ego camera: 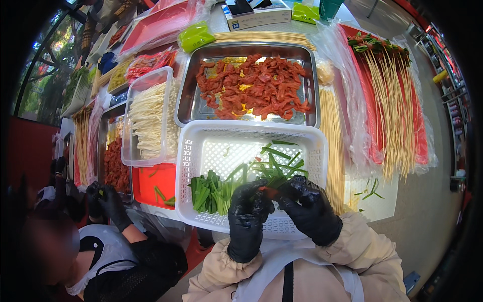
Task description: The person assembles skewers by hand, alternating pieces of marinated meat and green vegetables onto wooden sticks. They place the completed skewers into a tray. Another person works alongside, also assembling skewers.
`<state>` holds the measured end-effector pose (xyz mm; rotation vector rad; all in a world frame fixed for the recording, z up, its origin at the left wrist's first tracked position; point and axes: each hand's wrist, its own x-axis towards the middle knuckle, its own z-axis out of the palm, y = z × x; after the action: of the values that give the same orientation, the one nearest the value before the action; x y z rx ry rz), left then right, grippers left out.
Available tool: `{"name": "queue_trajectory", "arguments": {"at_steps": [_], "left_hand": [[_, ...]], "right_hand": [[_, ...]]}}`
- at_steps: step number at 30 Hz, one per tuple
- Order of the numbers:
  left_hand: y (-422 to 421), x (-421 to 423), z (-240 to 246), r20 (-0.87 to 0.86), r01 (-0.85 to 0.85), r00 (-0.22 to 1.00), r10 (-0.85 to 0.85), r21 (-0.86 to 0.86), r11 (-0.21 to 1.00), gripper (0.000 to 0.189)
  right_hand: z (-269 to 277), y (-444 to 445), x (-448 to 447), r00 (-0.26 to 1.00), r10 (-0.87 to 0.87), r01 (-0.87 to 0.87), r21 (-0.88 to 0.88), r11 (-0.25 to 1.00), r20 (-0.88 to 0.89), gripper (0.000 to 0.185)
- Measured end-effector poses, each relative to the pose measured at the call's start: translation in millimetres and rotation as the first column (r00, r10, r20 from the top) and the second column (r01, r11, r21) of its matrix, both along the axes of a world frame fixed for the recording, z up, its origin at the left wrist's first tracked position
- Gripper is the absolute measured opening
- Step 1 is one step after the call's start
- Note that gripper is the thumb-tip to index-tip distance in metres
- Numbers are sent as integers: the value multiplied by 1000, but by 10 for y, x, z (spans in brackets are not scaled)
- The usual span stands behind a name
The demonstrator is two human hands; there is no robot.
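My left hand [248, 215] and my right hand [311, 211], both in black gloves, meet over the near side of a white perforated plastic basket [182, 166]. Between their fingertips they hold a strip of red meat [269, 192], close against some cut green stalks. Inside the basket, a bunch of cut green stalks [211, 193] lies at the left and looser stalks [279, 162] lie at the right. Behind the basket stands a steel tray [316, 75] holding red meat strips [256, 87]. Whether a skewer is between my hands cannot be told.
Bamboo skewers [330, 151] lie right of the basket. Farther right, a red tray [371, 130] carries filled skewers [392, 102]. Enoki mushrooms [149, 117] fill a clear container at left, above a red tray [151, 188]. A co-worker's gloved hands [107, 202] are at the left.
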<state>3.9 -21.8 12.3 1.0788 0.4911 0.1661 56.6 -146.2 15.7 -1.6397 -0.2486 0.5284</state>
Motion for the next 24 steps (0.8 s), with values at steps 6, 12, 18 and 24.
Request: {"name": "queue_trajectory", "arguments": {"at_steps": [6, 12, 18, 24], "left_hand": [[80, -42, 49, -48, 101, 993, -104, -46, 994, 21], [144, -63, 164, -32, 286, 958, -285, 25, 958, 21], [213, -51, 144, 7, 292, 912, -410, 691, 661, 24], [175, -67, 93, -8, 276, 928, -373, 689, 670, 23]], "right_hand": [[257, -64, 200, 937, 50, -80, -73, 994, -346, 16], [94, -207, 385, 880, 314, -246, 223, 943, -357, 19], [97, -268, 467, 856, 404, -301, 324, 897, -323, 20], [69, -220, 330, 926, 376, -361, 223, 905, -27, 23]]}}
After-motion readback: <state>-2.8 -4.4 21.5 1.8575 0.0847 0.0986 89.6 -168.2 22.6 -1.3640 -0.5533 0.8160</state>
